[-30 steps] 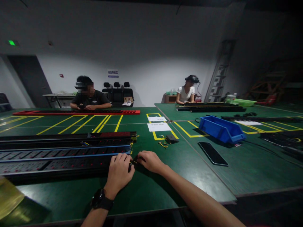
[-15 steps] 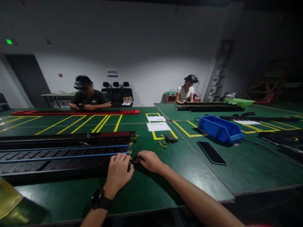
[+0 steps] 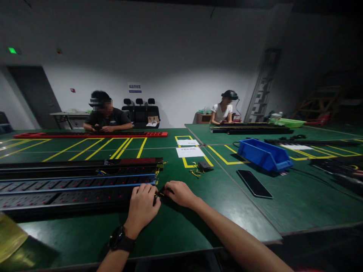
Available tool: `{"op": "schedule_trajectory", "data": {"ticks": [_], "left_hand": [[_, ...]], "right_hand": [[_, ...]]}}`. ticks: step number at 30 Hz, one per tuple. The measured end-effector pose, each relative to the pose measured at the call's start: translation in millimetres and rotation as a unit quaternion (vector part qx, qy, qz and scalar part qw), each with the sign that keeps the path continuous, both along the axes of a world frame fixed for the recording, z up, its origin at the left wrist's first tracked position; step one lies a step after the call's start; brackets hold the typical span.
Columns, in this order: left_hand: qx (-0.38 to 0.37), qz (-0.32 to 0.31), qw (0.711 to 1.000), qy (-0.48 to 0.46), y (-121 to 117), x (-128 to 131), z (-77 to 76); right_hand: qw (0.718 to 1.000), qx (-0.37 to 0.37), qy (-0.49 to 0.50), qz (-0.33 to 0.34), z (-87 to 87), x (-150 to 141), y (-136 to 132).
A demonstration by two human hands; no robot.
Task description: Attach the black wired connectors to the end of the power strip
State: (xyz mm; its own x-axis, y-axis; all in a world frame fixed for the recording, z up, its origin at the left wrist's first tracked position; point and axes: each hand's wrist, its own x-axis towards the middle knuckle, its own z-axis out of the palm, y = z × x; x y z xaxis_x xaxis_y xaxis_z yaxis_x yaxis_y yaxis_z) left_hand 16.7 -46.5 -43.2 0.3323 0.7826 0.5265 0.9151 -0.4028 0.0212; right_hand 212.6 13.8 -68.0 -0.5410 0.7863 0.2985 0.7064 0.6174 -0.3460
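Long dark power strips (image 3: 93, 198) with rows of sockets and red dots lie side by side on the left of the green table. My left hand (image 3: 144, 206), with a black watch on its wrist, is closed over the right end of the nearest strip. Just right of it, my right hand (image 3: 179, 193) pinches a small black part (image 3: 161, 190) against that end. A bit of yellow shows between the hands, perhaps a wire. Fingers cover most of the part, so its kind stays hidden.
A small black box (image 3: 204, 166) with yellow-green wires lies beyond my hands, near white paper sheets (image 3: 190, 152). A phone (image 3: 253, 183) and a blue bin (image 3: 264, 155) are to the right. Two people sit across the table, behind a red frame (image 3: 159, 134) and black strips.
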Motion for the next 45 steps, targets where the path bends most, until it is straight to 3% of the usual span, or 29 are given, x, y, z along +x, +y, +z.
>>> {"op": "schedule_trajectory", "data": {"ticks": [45], "left_hand": [[0.0, 0.008, 1.0, 0.004, 0.2, 1.8, 0.5]], "right_hand": [[1.0, 0.01, 0.01, 0.005, -4.6, 0.0, 1.9]]}}
